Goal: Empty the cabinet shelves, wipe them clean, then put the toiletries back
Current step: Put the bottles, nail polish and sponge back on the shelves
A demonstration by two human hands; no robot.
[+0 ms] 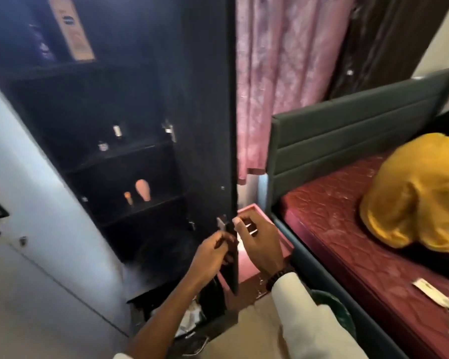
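A tall black cabinet stands open, its door swung out edge-on to me. My left hand pinches the latch on the door's inner side near its lower edge. My right hand grips the door's outer edge at the same height. On the shelves stand two small bottles, a peach rounded bottle and a small peach item. A tan box and a purple bottle sit on the top shelf.
A pale door is at the left. Pink curtains hang behind the cabinet. A bed with a maroon mattress, dark headboard and yellow cloth fills the right. A pink box and a bin with litter sit on the floor.
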